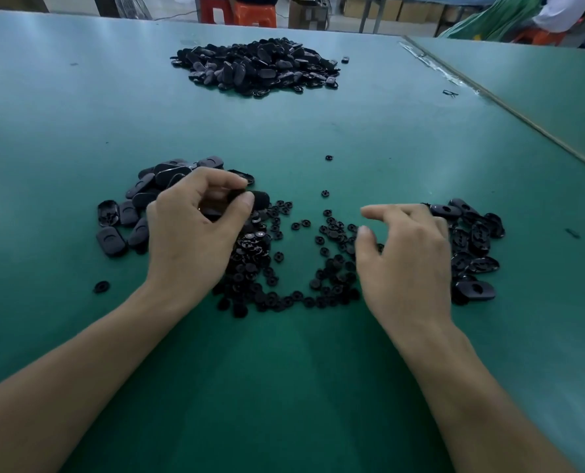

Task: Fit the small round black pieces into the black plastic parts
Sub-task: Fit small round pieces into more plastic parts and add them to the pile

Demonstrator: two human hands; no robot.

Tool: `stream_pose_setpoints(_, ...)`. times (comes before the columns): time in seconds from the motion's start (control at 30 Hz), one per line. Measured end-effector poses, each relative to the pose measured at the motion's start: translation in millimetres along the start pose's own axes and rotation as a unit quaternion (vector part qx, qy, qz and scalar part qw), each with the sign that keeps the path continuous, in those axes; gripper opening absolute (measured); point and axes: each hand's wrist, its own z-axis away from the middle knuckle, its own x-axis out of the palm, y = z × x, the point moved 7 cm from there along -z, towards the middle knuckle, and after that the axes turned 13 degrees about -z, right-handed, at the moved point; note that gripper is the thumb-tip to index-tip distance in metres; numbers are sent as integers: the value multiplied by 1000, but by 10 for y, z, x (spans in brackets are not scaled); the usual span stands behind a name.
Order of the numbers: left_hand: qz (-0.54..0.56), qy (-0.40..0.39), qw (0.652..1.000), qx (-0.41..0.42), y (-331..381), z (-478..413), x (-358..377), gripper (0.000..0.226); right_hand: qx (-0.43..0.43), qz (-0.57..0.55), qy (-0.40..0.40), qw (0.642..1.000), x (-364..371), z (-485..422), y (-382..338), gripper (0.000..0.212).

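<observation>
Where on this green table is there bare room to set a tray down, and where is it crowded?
Mostly bare: the wide band of table between the far pile and the near clutter; also the strip between the forearms. Crowded: the round pieces spread between the left heap and right heap, around the left hand and right hand.

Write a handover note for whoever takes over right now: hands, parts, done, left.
Left hand grips one black plastic part.
Right hand open, empty, over the small round pieces scattered between the hands.
Part heaps: left heap, right heap, large far heap.
Done: cannot tell which are fitted.
Left: pick a round piece, fit it into the held part, continue.
</observation>
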Motion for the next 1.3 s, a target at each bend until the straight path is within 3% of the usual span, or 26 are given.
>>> stream_pose_setpoints(0.1,-66,14,998,-8,-49,-38,-58,15,81,112,-45,989,-5,-3,183,37)
stream_pose_setpoints(0.2,-116,34,992,-27,-106,-98,-160,5,127,140,-74,979,-10,6,285,39)
stream_pose_setpoints(0.6,-242,16,968,-58,-259,-161,-160,15,106,90,-38,990,-78,-31,280,37)
stream_pose_setpoints(0.8,-233,24,969,-73,-327,-176,-164,24,96,93,-37,990,-78,-45,302,31)
stream_pose_setpoints(1.0,-217,25,976,-16,-187,-147,-136,12,70,57,18,996,-139,-75,279,30)
stream_pose_setpoints(1.13,-203,8,978,56,43,-39,-66,12,3,-22,57,998,-188,-84,174,26)
stream_pose_setpoints(1.3,-106,-25,988,110,319,166,57,10,-69,-138,67,986,-169,-69,15,20)
